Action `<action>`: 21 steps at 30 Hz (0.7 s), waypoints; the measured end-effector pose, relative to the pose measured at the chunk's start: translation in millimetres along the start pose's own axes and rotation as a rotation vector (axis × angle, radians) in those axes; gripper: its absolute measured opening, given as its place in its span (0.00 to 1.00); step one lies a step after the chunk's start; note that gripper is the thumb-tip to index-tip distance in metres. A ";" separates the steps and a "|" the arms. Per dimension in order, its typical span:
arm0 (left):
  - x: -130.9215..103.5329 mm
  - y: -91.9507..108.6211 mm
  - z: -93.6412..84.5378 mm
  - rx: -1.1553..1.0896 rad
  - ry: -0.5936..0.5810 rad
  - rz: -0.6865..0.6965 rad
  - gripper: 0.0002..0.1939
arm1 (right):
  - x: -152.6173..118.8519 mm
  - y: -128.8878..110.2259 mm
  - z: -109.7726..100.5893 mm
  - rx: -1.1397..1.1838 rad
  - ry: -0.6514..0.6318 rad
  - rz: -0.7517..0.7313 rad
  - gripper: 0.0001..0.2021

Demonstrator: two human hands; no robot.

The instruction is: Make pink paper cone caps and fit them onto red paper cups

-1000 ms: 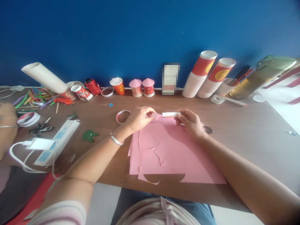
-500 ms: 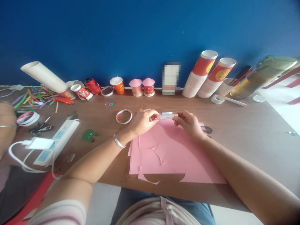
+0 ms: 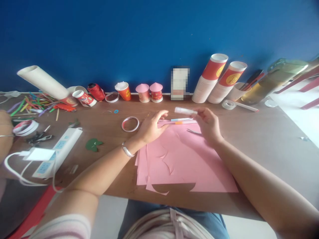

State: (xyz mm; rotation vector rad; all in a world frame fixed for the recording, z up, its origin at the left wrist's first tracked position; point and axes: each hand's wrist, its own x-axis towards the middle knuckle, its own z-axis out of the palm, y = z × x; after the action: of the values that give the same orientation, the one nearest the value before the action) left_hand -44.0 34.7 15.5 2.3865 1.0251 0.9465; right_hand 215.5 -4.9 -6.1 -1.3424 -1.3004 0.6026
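Note:
My right hand [image 3: 208,127] pinches one end of a slim, whitish tube [image 3: 184,111]; its label is too blurred to read. The tube points left, raised above the far edge of a stack of pink paper [image 3: 174,159]. To its left, my left hand [image 3: 156,127] has thumb and fingers apart with nothing between them, over the paper's upper left corner. Between my hands lie a blue-and-white pen [image 3: 180,119] and an orange-and-white pen [image 3: 184,122]. Part of a dark scissor-like blade [image 3: 194,132] shows beside my right hand; the rest is hidden.
Two red cups with pink cone tops [image 3: 156,91] stand by the blue wall. Stacked paper cups [image 3: 206,89] and a bottle [image 3: 261,89] are right. Left are a tape roll [image 3: 130,124], a green cutout [image 3: 93,144], a power strip [image 3: 59,149] and another person's arm [image 3: 5,132].
Both hands were on the tube; my left hand has let go and opened. My right hand has lifted the tube slightly and turned it, uncovering the pens. The view has shifted a little.

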 end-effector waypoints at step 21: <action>-2.4 23.1 -11.7 0.249 -0.614 -0.097 0.27 | 20.0 30.9 -12.3 -0.684 -0.131 -0.063 0.18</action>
State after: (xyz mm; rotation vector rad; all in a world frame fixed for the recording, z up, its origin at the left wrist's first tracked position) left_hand -42.1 18.4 35.7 2.5393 1.0314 0.0237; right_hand 242.5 15.9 -24.7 -1.8196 -1.7379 0.1979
